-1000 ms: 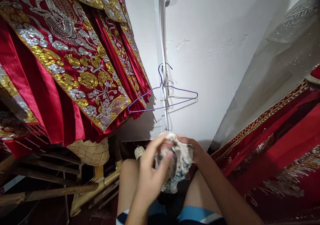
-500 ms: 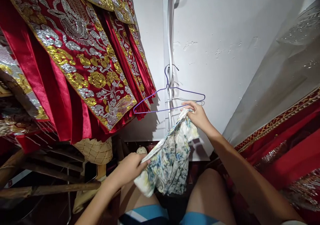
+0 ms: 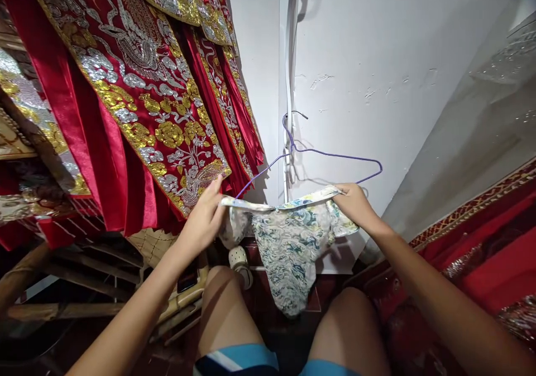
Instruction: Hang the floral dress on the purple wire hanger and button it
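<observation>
I have the floral cloth [image 3: 288, 242] at the centre of the frame, its banded upper edge stretched nearly level between both hands and its body hanging to a rounded point above the floor. The left hand [image 3: 205, 214] pinches the band's end at left of centre; the right hand [image 3: 355, 203] grips the other end at right of centre, some fabric bunched below it. Just behind the band I see a purple hanger [image 3: 330, 153], its hook up by a white strip [image 3: 288, 58] on the pale wall [image 3: 360, 47]. Its lower bar is mostly hidden, so I cannot tell whether the cloth is around it.

Further out, a red costume [image 3: 167, 114] with gold and silver sequins fills the upper left, and more red fabric [image 3: 481, 287] lies lower right. A pale clog [image 3: 238, 259] shows beside the bare knee, bamboo poles [image 3: 71, 311] lower left, blue shorts [image 3: 238, 356] bottom centre.
</observation>
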Motion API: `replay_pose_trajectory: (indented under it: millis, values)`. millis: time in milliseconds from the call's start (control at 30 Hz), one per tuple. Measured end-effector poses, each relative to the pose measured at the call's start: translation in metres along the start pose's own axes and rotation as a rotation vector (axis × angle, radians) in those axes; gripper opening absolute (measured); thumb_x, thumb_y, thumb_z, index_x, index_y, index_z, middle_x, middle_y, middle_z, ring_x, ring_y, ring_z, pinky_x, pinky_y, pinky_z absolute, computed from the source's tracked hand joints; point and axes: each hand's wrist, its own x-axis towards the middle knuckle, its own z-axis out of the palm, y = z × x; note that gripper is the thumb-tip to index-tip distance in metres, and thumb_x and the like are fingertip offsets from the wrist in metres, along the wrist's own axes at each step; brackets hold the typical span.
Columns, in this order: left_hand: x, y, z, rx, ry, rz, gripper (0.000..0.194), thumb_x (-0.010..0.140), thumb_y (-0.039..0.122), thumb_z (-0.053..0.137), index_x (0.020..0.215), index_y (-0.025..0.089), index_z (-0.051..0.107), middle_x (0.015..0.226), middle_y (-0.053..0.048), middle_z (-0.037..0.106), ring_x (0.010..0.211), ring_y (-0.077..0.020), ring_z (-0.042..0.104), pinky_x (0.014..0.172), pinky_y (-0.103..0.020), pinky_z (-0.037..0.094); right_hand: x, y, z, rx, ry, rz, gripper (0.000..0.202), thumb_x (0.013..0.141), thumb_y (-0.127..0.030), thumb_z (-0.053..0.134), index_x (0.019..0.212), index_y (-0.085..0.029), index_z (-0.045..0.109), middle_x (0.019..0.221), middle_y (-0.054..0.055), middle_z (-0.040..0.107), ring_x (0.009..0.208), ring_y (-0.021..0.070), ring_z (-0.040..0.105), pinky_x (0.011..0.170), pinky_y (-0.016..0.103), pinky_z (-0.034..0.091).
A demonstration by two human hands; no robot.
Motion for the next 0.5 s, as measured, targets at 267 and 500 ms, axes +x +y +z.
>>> replay_pose_trajectory:
  millis: [267, 500]
  values:
    - [0.090, 0.022, 0.025, 0.145, 0.081, -0.018, 0.033, 0.095, 0.033, 0.038, 0.073, 0.020, 0.059, 0.108, -0.013, 0.069, 0.124, -0.0306, 0.053, 0.106, -0.044, 0.038, -0.023, -0.011, 0.017, 0.289, -0.244, 0.054, 0.017, 0.069, -0.021, 0.048, 0.069, -0.017, 0.065, 0.060, -0.001, 0.060, 0.055, 0.0155, 0.051, 0.052, 0.025, 0.036]
    - [0.092, 0.032, 0.051, 0.117, 0.086, -0.066, 0.037, 0.099, 0.038, 0.036, 0.066, 0.021, 0.040, 0.057, 0.002, 0.044, 0.056, -0.0144, 0.042, 0.057, -0.026, 0.026, -0.037, -0.014, 0.019, 0.210, -0.126, -0.117, 0.036, 0.070, -0.014, 0.047, 0.093, -0.018, 0.074, 0.078, 0.003, 0.069, 0.072, 0.0204, 0.060, 0.058, 0.027, 0.040]
